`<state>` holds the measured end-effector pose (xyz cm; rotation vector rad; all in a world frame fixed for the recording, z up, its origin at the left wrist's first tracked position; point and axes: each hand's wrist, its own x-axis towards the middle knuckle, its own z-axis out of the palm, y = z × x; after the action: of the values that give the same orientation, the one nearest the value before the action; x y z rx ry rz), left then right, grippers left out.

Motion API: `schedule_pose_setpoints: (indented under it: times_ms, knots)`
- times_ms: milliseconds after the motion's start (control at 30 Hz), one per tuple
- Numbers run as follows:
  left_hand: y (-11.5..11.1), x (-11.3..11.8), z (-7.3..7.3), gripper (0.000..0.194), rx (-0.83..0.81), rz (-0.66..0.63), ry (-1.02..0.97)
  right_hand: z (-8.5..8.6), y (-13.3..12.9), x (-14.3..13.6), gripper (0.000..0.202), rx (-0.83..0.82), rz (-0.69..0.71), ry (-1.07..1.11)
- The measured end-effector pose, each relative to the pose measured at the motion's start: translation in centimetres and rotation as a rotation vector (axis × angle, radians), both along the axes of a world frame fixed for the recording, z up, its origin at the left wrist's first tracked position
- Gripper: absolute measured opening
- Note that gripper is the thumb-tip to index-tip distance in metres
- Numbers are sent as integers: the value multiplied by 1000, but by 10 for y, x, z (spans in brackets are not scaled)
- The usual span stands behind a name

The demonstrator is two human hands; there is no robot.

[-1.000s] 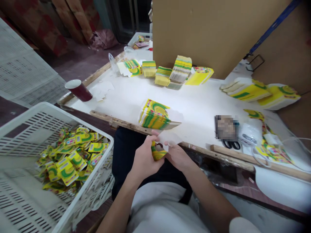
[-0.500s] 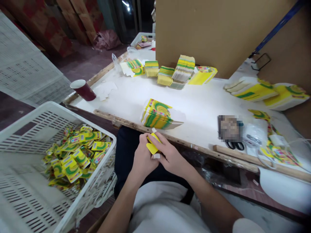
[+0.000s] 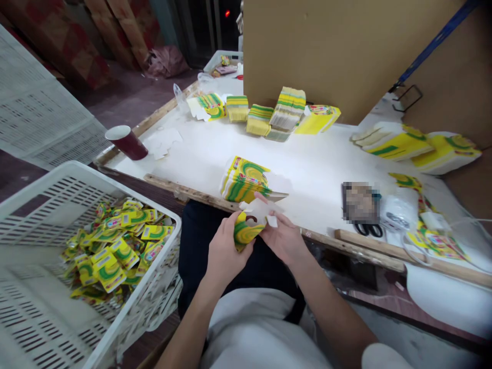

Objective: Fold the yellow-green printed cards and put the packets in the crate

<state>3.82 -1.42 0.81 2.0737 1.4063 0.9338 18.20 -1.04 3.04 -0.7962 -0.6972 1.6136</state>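
Observation:
Over my lap, at the table's front edge, a small yellow and green printed carton (image 3: pixel 247 231) is partly opened out, its white inner side facing up. My left hand (image 3: pixel 226 251) is closed around its left part, with the fingers curled under the printed face. At the right, the fingers of my right hand (image 3: pixel 283 240) pinch the white flaps. Just beyond my hands a stack of flat yellow cartons (image 3: pixel 246 180) lies on the white table, with some brownish card edges sticking out at its right. My fingers and the flaps partly hide the carton's inside.
Left of my lap stands a white plastic basket (image 3: pixel 28 205) holding several filled yellow packets (image 3: pixel 109 269). A dark red cup (image 3: pixel 132 146) leans near the table's left edge. More carton stacks (image 3: pixel 288 110) line the back; black scissors handles (image 3: pixel 369 230) and a clear bag (image 3: pixel 400 210) lie right.
The carton was folded small between my closed hands; now it is spread wider with its white inside showing. My right hand has moved slightly up and right, away from my left.

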Motion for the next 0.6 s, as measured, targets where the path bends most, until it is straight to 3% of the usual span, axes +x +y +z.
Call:
schedule_pose_setpoints:
  times_ms: [133,367,600]
  knots:
    - [-1,0,-1,57,129,-1,18,-1,-2,0,55,-74,60,94]
    - [-6,-1,-4,64,192,-40,70,0,-7,9,59,93,317,-11]
    - [-4,-3,0,61,347,-29,124,-2,-11,8,52,150,288,-18]
